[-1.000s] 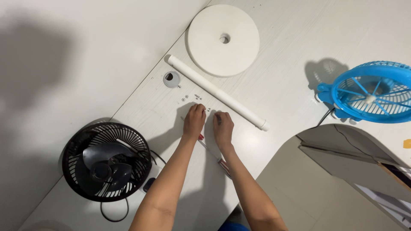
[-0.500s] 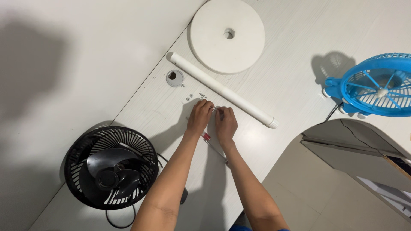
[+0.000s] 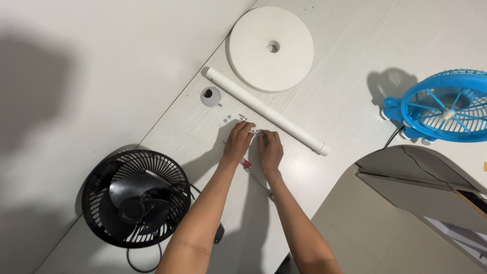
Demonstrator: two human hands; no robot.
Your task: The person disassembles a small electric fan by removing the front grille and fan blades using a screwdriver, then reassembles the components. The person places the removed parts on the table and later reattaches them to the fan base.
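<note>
head cam | looks straight down | mid-range over white table point(image 3: 355, 76)

The white wooden bench point(image 3: 355, 76) carries everything. The round white disc base with a centre hole point(image 3: 269, 48) lies at the far side, and the long white plastic tube point(image 3: 266, 111) is laid slantwise just before it. The small grey round cap point(image 3: 211, 96) sits left of the tube's far end, with small metal screws point(image 3: 234, 117) near it. The black round caged fan point(image 3: 136, 198) lies at the near left, the blue plastic caged fan point(image 3: 446, 105) at the far right, the open cardboard box point(image 3: 406, 213) at the near right. The left hand point(image 3: 238, 143) and right hand point(image 3: 270, 150) are side by side before the tube, above a red-handled screwdriver point(image 3: 253, 175).
</note>
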